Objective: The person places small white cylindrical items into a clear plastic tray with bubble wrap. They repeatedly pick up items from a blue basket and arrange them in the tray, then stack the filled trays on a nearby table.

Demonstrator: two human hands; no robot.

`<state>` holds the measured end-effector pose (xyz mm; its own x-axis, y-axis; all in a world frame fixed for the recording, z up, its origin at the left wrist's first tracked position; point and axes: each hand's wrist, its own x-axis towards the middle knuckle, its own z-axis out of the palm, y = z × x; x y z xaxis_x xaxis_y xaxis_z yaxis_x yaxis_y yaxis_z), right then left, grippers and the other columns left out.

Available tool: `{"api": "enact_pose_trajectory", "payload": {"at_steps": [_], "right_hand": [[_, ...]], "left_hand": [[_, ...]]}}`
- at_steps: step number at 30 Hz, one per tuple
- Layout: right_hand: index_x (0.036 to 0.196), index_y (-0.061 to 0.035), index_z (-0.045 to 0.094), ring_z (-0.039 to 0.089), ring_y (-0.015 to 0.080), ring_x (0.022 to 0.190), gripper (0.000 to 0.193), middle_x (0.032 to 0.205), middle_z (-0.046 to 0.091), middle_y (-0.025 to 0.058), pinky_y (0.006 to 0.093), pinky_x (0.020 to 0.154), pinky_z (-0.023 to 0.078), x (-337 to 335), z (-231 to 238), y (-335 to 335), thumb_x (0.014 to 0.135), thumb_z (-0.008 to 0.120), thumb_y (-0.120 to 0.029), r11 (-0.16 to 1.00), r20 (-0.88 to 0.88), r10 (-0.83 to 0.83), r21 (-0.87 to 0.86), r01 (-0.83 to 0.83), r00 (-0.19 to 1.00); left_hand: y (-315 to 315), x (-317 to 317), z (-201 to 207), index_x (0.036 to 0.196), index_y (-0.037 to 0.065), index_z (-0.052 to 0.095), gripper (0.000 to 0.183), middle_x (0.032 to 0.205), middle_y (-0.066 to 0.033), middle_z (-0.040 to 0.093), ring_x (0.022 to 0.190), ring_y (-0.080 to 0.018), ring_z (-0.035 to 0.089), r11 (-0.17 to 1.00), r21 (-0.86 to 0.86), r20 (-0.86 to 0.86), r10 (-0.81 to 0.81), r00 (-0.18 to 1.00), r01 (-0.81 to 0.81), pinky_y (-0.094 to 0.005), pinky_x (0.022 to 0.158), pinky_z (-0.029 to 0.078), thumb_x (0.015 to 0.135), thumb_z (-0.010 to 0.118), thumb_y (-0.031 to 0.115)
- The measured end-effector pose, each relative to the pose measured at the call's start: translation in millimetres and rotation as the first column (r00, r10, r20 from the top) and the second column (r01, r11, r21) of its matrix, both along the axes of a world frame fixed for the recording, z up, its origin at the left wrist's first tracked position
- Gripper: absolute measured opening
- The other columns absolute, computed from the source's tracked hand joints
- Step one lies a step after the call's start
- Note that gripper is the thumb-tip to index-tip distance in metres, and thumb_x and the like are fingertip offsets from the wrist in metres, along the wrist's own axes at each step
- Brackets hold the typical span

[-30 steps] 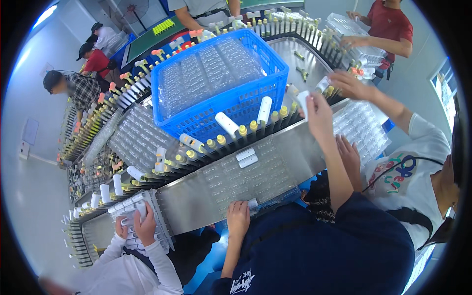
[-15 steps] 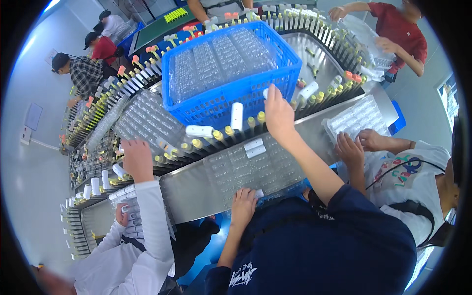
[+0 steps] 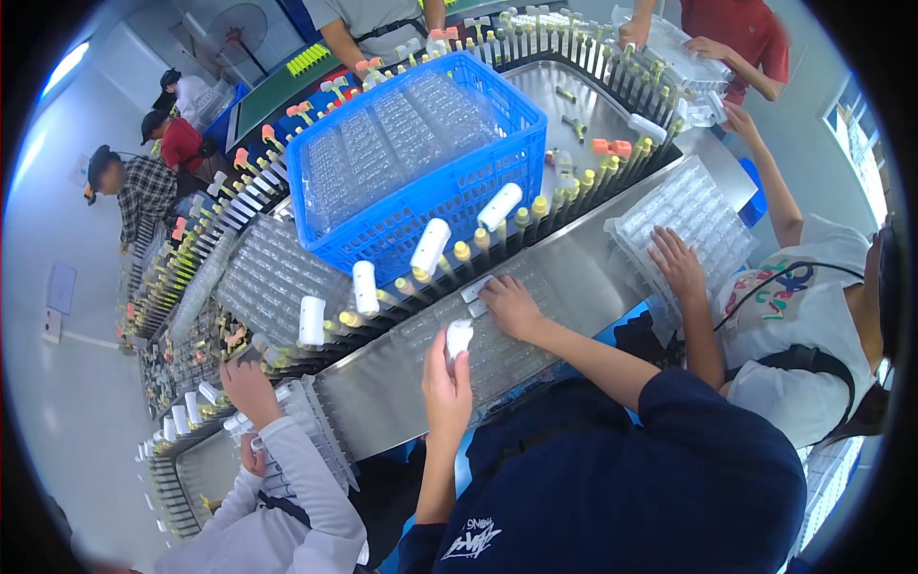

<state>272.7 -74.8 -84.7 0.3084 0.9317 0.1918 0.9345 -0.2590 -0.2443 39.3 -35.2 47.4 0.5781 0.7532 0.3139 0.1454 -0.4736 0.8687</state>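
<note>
At the centre of the frame, the left hand point(image 3: 448, 383) pinches a white casing point(image 3: 459, 337) between thumb and fingers, over the table point(image 3: 373, 407). The right hand point(image 3: 512, 306), slightly higher, touches white pieces point(image 3: 475, 298) in the clear tray point(image 3: 492, 359); whether it grips one I cannot tell. This looks like tray loading; the next move probably calls for aligning the held casing with a hollow. Above stand yellow-tipped pegs point(image 3: 463, 252) and a blue crate point(image 3: 459, 203).
</note>
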Motion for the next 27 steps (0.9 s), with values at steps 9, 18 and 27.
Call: {"api": "enact_pose_trajectory", "payload": {"at_steps": [9,18,27], "right_hand": [[0.136,-0.0077,0.068,0.052,0.0386,0.139,0.04,0.143,0.06,0.0147,0.0664,0.121,0.038,8.0,-19.1,19.1,0.098,0.063,-0.017,0.994,0.088,0.103,0.038,-0.106,0.991],[0.126,-0.0015,0.064,0.059,0.0424,0.128,0.033,0.134,0.064,0.0226,0.0542,0.111,0.046,-10.0,71.3,-40.2,0.094,0.071,-0.01,0.912,-0.237,0.111,0.41,-0.004,0.965],[0.129,0.0024,0.062,0.072,0.0391,0.108,0.028,0.114,0.072,0.0214,0.0461,0.096,0.055,5.5,136.7,-81.4,0.105,0.068,-0.012,0.835,-0.608,-0.08,0.392,0.386,0.79]], "left_hand": [[14.2,116.3,92.6,0.136,-0.007,0.061,0.034,0.123,-0.0185,0.077,0.112,-0.02,0.074,0.995,0.046,0.144,-0.094,0.985,0.088,-0.0348,0.097,0.058,0.106,0.07,0.008],[23.2,165.6,39.7,0.136,-0.007,0.049,0.037,0.098,-0.0169,0.077,0.083,-0.0167,0.072,0.973,-0.212,0.268,0.145,0.952,-0.089,-0.0316,0.072,0.055,0.112,0.064,0.018],[94.5,146.5,64.5,0.131,-0.002,0.058,0.036,0.103,-0.0274,0.075,0.091,-0.049,0.075,0.96,0.252,-0.401,0.216,0.891,-0.119,-0.0569,0.079,0.057,0.107,0.065,0.024]]}}
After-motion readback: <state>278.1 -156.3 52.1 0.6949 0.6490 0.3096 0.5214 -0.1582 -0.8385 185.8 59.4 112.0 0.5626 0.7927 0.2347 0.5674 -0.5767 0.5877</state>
